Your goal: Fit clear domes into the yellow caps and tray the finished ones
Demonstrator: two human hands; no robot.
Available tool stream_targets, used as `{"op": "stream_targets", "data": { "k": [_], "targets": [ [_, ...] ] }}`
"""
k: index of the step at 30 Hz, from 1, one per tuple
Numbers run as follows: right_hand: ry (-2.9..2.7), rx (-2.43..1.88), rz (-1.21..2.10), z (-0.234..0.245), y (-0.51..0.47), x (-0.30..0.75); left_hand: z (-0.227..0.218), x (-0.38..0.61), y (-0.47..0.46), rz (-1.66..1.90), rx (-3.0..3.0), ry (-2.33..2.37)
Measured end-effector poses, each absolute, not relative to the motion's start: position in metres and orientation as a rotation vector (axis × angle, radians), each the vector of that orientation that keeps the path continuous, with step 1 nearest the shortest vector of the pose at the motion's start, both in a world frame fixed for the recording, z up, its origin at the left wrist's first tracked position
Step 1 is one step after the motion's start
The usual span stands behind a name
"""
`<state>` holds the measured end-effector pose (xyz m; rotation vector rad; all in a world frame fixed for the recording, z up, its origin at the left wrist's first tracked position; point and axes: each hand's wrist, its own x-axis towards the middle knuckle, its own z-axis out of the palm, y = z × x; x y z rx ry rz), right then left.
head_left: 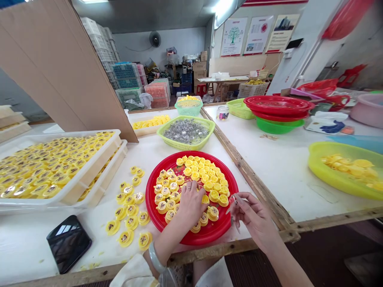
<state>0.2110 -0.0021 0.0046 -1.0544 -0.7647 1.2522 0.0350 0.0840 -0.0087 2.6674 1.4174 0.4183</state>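
Pieces of yellow plastic [214,195] cover much of a round red tray [220,235] at the near edge of the white worktop [30,235]; those toward the left and near side of the tray bear printed round tops, while those at the far right look plain. The left hand [193,201] reaches over the tray, its fingers bent down among the pieces; whether it has hold of one cannot be told. The right hand [254,217], at the tray's right rim, is partly closed, with a small shiny piece [234,199] pinched between thumb and finger. Left of the tray, loose printed pieces [131,222] lie on the worktop, with a black phone [69,242] farther left. At the far left, stacked white trays [86,174] hold many more. A light-green basket [184,144] of clear pieces [187,130] stands just beyond the red tray.
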Motion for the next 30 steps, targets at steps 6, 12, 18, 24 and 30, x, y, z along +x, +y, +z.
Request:
{"op": "stream_targets", "data": {
  "k": [6, 12, 18, 24, 30],
  "targets": [
    [-0.732, -1.085, 1.261, 0.008, -0.008, 0.201, 0.012, 0.024, 0.068, 0.655, 2.463, 1.28],
    [-0.754, -1.112, 1.279, 0.017, -0.021, 0.175, 0.04, 0.013, 0.033, 0.746, 1.907, 1.045],
    [-0.722, -1.129, 1.388, 0.02, -0.034, 0.167, 0.036, 0.01, 0.018, 0.88, 1.727, 1.004],
    [-0.85, -1.183, 1.37, 0.028, -0.043, 0.158, 0.037, 0.009, 0.006, 0.829, 1.534, 0.949],
    [-1.076, -1.196, 1.221, 0.029, -0.049, 0.157, 0.042, 0.005, -0.001, 0.864, 1.653, 0.843]
  ]
}}
